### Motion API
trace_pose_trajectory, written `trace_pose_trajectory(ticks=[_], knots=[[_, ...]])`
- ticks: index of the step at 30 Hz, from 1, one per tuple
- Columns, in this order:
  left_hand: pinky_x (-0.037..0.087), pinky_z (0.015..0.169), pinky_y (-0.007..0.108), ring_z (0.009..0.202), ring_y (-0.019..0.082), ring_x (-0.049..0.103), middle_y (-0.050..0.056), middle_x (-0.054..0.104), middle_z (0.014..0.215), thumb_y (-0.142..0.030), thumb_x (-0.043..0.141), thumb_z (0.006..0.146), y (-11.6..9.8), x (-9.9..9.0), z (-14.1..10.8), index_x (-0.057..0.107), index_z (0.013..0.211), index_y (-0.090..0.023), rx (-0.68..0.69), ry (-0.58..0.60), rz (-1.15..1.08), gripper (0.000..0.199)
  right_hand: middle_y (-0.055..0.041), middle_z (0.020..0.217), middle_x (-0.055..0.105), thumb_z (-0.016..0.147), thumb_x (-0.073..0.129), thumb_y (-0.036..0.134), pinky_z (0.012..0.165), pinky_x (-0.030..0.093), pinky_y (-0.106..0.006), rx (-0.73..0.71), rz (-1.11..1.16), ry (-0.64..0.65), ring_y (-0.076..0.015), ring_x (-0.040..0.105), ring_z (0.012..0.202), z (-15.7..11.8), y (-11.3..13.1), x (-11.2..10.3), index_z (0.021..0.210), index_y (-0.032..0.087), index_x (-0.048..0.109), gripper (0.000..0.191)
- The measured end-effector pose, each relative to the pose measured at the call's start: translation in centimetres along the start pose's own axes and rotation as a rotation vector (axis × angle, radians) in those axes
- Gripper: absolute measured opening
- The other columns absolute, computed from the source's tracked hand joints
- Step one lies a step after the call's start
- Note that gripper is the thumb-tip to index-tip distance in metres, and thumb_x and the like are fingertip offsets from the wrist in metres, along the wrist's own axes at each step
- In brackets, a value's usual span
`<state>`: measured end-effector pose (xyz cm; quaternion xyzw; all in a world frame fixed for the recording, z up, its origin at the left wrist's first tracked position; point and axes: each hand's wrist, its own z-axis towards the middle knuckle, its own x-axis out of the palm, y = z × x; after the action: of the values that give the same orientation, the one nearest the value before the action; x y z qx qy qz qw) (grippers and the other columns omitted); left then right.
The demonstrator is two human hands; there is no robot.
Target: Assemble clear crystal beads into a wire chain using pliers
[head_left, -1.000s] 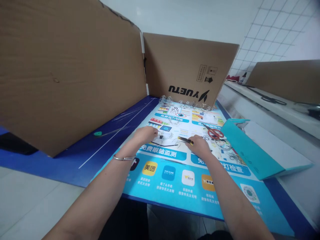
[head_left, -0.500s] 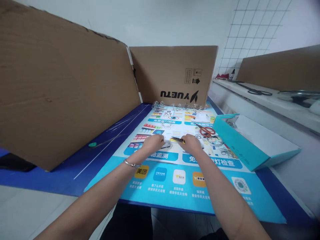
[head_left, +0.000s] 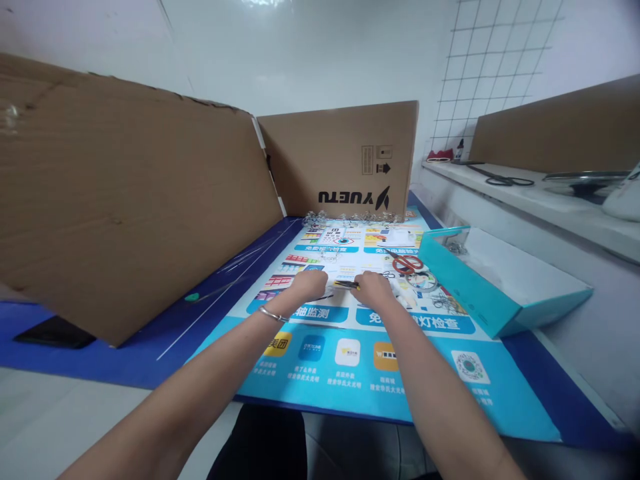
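Note:
My left hand (head_left: 311,287), with a silver bangle on the wrist, is closed over the printed sheet. A thin, wire-like piece shows at its fingertips, but most of it is hidden. Facing it, my right hand (head_left: 374,289) is wrapped round a pair of pliers (head_left: 345,285) with dark jaws and yellow on the handles. The jaws point left towards my left hand. Whether they touch the thin piece is too small to tell. A small clear twisted-wire piece (head_left: 329,255) lies beyond my hands. Red-handled scissors (head_left: 407,265) and a coil of wire (head_left: 421,281) lie to the right.
Cardboard panels (head_left: 150,200) stand at the left and back. A row of wire pieces (head_left: 350,219) lies along the back panel. At the right is a turquoise box (head_left: 470,287); a ledge (head_left: 540,193) beyond holds black scissors (head_left: 505,180). A green-ended tool (head_left: 192,297) lies left.
The view has shifted, so the scene sits slightly further left. The pliers have turned from slanting to nearly level. Both hands stay closed and close together.

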<state>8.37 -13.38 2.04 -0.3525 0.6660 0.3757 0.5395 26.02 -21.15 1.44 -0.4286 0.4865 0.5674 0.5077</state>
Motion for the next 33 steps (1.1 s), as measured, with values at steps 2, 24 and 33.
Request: trace_pose_trajectory(ticks=[2, 24, 33], knots=[[0.047, 0.078, 0.038, 0.093, 0.019, 0.054, 0.009, 0.053, 0.109, -0.029, 0.048, 0.086, 0.0, -0.1, 0.2, 0.05, 0.111, -0.013, 0.001, 0.018, -0.008, 0.029, -0.0103, 0.098, 0.06, 0.076, 0.048, 0.041, 0.074, 0.037, -0.032, 0.0, 0.017, 0.0, -0.0236, 0.052, 0.092, 0.0, 0.0, 0.0, 0.095, 0.021, 0.063, 0.032], [0.036, 0.063, 0.026, 0.078, 0.019, 0.055, 0.005, 0.059, 0.088, -0.025, 0.039, 0.082, -0.4, 0.8, -3.9, 0.052, 0.084, -0.019, 0.088, -0.424, -0.527, 0.015, 0.003, 0.065, 0.052, 0.076, 0.045, 0.045, 0.054, 0.033, -0.02, -0.048, 0.742, -0.136, -0.0103, 0.045, 0.061, 1.2, 3.2, 0.3, 0.078, 0.017, 0.059, 0.031], [0.039, 0.062, 0.024, 0.069, 0.015, 0.054, 0.001, 0.059, 0.073, -0.021, 0.043, 0.077, 1.2, 0.9, -3.6, 0.052, 0.074, -0.018, 0.24, -0.394, -0.779, 0.01, 0.0047, 0.058, 0.049, 0.073, 0.049, 0.043, 0.051, 0.032, -0.02, -0.011, 0.912, -0.125, -0.0092, 0.043, 0.055, 1.5, 3.9, 0.4, 0.075, 0.018, 0.057, 0.026]])
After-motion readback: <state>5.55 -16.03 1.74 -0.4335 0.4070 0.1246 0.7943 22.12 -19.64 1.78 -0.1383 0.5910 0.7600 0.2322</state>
